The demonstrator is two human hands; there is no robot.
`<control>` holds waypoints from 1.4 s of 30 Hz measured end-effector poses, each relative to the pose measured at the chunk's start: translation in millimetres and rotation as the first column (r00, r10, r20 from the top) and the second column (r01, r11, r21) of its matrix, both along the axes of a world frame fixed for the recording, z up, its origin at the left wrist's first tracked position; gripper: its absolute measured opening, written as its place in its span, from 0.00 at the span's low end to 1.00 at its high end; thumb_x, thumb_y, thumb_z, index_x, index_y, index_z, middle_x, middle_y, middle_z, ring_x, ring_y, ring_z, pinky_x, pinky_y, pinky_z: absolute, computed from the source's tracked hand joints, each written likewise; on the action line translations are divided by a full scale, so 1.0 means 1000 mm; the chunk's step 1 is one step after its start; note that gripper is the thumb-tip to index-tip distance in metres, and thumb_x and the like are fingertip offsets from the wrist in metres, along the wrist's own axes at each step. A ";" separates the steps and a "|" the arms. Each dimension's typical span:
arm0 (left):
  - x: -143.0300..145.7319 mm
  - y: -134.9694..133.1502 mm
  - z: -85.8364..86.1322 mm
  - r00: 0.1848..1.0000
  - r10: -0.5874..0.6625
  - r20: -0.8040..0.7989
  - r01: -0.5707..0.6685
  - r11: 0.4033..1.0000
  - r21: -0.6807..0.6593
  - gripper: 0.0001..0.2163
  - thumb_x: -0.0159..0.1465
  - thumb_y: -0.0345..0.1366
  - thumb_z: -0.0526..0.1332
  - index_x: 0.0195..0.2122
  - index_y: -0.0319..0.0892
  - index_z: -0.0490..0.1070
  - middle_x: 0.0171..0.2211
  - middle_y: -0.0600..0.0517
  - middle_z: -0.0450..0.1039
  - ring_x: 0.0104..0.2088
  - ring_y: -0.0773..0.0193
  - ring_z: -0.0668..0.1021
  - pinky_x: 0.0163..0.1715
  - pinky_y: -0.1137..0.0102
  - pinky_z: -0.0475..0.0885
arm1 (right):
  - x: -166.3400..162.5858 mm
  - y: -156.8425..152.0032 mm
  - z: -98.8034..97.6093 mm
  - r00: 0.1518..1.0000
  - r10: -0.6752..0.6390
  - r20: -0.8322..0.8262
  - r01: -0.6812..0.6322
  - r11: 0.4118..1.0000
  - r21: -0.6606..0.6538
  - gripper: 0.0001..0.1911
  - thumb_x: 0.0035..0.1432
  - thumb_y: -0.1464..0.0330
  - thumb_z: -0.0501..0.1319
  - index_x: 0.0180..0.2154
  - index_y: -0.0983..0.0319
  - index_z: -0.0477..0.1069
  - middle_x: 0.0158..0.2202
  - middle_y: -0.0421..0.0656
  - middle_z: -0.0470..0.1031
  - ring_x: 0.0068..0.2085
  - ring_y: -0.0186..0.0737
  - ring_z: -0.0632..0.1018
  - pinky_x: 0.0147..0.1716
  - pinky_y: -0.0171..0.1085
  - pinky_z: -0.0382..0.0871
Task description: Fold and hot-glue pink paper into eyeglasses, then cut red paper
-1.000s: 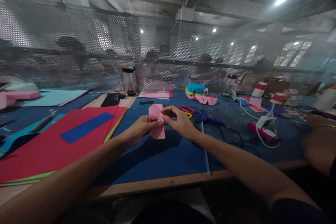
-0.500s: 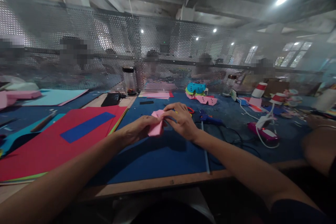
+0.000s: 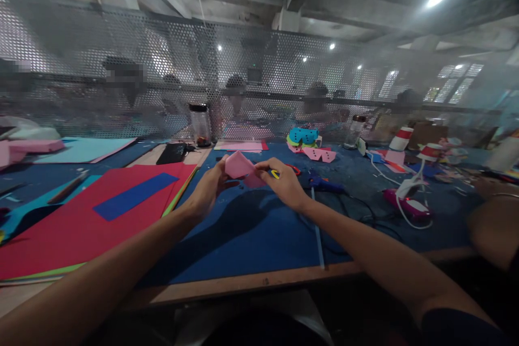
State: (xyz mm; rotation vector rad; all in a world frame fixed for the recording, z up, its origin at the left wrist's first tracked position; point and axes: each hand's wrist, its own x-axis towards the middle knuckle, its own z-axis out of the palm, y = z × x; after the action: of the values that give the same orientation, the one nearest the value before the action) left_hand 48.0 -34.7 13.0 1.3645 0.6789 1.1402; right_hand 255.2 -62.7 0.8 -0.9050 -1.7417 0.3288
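Between my hands a folded piece of pink paper (image 3: 239, 165) is held above the blue work surface (image 3: 243, 238). My left hand (image 3: 210, 186) is closed on its left side, with the fingers partly hidden behind it. My right hand (image 3: 281, 183) pinches the lower right part of the same paper between thumb and fingers. Just beyond my right hand lie scissors with red and yellow handles (image 3: 292, 170), partly covered by the hand. A blue glue gun (image 3: 326, 183) rests to the right of them.
Red paper sheets (image 3: 81, 227) with a blue strip (image 3: 135, 195) lie left. Pink and blue paper pieces with holes (image 3: 303, 136) stand behind. A glass jar (image 3: 200, 125), a glue stick (image 3: 318, 238), a magenta power strip (image 3: 407, 206) and cables surround the area. Another person's arm (image 3: 492, 227) is far right.
The pink paper has been raised and turned, and now shows a pointed top edge. My left hand has moved up with it; my right hand has shifted to its lower right side.
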 end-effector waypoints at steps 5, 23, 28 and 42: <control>-0.001 0.001 0.001 0.999 0.024 0.036 -0.022 0.998 -0.058 0.25 0.62 0.57 0.62 0.46 0.38 0.74 0.43 0.44 0.81 0.46 0.50 0.80 0.46 0.60 0.74 | 0.000 0.003 0.000 0.999 0.017 -0.027 -0.019 0.997 -0.079 0.09 0.63 0.65 0.64 0.43 0.58 0.81 0.40 0.42 0.80 0.43 0.39 0.78 0.48 0.39 0.70; -0.002 -0.002 0.004 0.983 0.133 -0.130 -0.130 0.991 0.031 0.21 0.56 0.56 0.69 0.28 0.40 0.76 0.27 0.51 0.76 0.30 0.60 0.76 0.37 0.67 0.72 | 0.002 0.002 0.000 0.997 0.003 0.073 0.006 0.993 -0.122 0.09 0.64 0.69 0.63 0.42 0.57 0.83 0.40 0.43 0.82 0.45 0.40 0.79 0.49 0.41 0.69; -0.001 -0.004 0.005 0.985 0.112 -0.131 -0.108 0.993 0.035 0.22 0.55 0.56 0.69 0.30 0.39 0.78 0.28 0.50 0.77 0.32 0.59 0.77 0.38 0.67 0.72 | 0.002 0.003 -0.001 0.997 -0.014 0.073 0.025 0.988 -0.153 0.09 0.63 0.67 0.63 0.42 0.59 0.82 0.41 0.44 0.82 0.43 0.40 0.80 0.46 0.40 0.71; -0.002 -0.002 0.004 0.974 0.091 -0.207 -0.087 0.996 0.029 0.23 0.57 0.58 0.67 0.34 0.38 0.80 0.31 0.47 0.79 0.33 0.57 0.79 0.38 0.66 0.73 | 0.000 0.001 0.002 0.999 0.020 0.044 -0.010 0.978 -0.207 0.08 0.61 0.69 0.64 0.41 0.62 0.81 0.40 0.44 0.83 0.41 0.39 0.80 0.43 0.37 0.71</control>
State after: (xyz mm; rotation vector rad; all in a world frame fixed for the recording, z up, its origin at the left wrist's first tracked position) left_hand 46.0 -36.9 17.4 1.4968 0.8885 1.0854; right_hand 255.1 -62.0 2.9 -1.0558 -1.7796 0.5103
